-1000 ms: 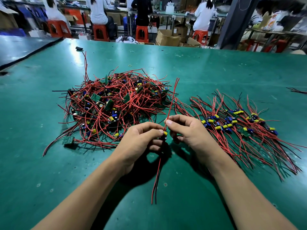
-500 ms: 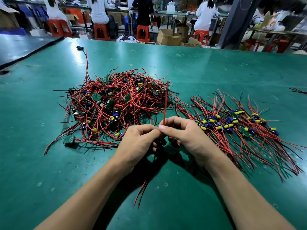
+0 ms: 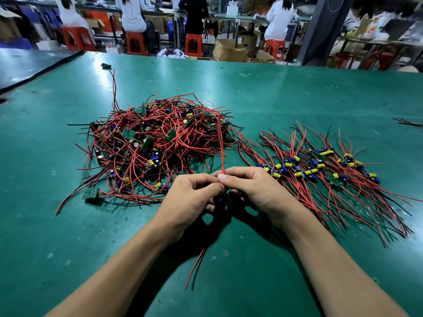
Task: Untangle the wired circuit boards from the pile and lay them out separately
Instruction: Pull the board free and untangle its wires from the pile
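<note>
Right now the work sits mid-way through freeing one piece. The right grip point(image 3: 249, 188) is narrow, thumb and forefinger pinched on a single red wire point(image 3: 220, 145) that stands straight up from the pinch. The left grip point(image 3: 194, 193) is curled tight against it, its thumb and forefinger closed on the same wire just under the right's pinch. Whatever board hangs on that wire is hidden between the two palms, so I cannot tell how it lies. A red and a black tail point(image 3: 196, 268) trail out below the grips, toward the person, onto the green surface point(image 3: 68, 248).

Beyond the grips and to their left lies the pile point(image 3: 155, 143), a thick tangle with many boards in it. To the right of the grips lies the row point(image 3: 320, 165) of pieces already laid out side by side. By my judgement a good share is done, but the larger part is not yet sorted.

The upright wire's tip shows against the pile, and I cannot tell whether it is clear of it. The next move probably calls for straightening the leads, checking that nothing snags, then carrying the piece rightward and setting it at the near edge of the row without dragging its neighbours.

No brand, label or writing can be read; the boards are too small and the boxes far behind the pile are blurred.
</note>
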Tool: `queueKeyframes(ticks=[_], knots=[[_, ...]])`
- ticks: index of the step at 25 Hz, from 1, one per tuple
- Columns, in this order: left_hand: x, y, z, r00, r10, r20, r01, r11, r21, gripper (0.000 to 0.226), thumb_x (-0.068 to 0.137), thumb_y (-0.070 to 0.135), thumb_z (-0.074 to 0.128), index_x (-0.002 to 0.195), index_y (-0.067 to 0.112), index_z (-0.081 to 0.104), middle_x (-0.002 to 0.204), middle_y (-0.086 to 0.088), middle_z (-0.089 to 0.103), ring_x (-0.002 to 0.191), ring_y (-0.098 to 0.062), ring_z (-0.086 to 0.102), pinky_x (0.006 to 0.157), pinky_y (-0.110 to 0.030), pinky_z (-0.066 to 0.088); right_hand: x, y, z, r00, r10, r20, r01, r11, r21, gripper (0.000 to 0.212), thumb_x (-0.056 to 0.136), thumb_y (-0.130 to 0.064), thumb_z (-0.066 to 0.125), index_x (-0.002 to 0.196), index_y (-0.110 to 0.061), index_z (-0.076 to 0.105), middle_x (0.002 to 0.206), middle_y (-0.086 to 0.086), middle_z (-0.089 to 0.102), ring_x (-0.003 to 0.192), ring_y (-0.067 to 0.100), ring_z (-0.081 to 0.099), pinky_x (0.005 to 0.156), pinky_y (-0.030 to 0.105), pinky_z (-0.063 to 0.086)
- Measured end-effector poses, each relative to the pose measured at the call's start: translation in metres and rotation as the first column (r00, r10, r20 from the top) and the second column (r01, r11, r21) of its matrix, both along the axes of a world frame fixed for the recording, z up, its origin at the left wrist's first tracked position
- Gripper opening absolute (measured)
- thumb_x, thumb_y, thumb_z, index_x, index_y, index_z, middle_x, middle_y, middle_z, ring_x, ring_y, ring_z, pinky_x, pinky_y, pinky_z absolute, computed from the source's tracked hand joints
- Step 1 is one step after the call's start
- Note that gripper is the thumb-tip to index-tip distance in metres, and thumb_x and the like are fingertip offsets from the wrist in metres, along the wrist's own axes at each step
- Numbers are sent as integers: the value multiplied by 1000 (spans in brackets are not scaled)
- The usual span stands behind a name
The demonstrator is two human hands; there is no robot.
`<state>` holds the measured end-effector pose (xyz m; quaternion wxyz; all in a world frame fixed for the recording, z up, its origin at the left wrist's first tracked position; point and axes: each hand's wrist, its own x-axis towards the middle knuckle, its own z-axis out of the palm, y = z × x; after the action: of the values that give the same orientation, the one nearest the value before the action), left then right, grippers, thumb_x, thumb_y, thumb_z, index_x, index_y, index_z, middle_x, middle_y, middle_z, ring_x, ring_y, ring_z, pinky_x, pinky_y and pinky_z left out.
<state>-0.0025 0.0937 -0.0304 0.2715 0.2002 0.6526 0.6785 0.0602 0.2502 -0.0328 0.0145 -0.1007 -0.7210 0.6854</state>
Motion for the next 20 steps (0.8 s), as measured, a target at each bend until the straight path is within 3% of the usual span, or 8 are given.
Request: queueKeyframes(ticks=[3, 7, 13, 20], knots=[[-1, -2, 2, 998, -23, 52, 22, 999, 35, 12, 90, -1, 61, 85, -6, 71, 72, -18, 67, 58, -26, 63, 53, -25, 52, -2, -2, -2, 996, -90, -22, 91, 996, 22, 25, 89, -40, 70, 96, -19, 80, 84, 5, 76, 70, 13, 69, 67, 28, 53], [0, -2, 4, 996, -24, 82, 20, 999, 48, 14, 90, -1, 61, 80, -3, 71, 66, -15, 67, 55, -26, 63, 54, -26, 53, -9, -11, -7, 965, -258, -46, 252, 962, -106, 23, 96, -28, 66, 82, -15, 79, 50, -1, 46, 43, 11, 40, 43, 20, 36], [2, 0, 3, 998, -40, 52, 40, 999, 17, 17, 87, -2, 62, 74, 0, 72, 62, -12, 63, 57, -23, 54, 51, -23, 44, -12, 4, 2, 869, -495, 27, 462, 789, -406, 24, 99, -15, 61, 83, -1, 72, 55, -6, 45, 40, 5, 35, 36, 18, 29], [0, -2, 5, 995, -77, 69, 76, 997, 16, 19, 87, -1, 63, 71, 3, 71, 61, -8, 63, 53, -21, 56, 49, -20, 43, -7, 15, 16, 861, -502, 79, 435, 647, -627, 28, 100, -21, 57, 82, -3, 70, 57, -5, 45, 38, 2, 31, 35, 14, 25]])
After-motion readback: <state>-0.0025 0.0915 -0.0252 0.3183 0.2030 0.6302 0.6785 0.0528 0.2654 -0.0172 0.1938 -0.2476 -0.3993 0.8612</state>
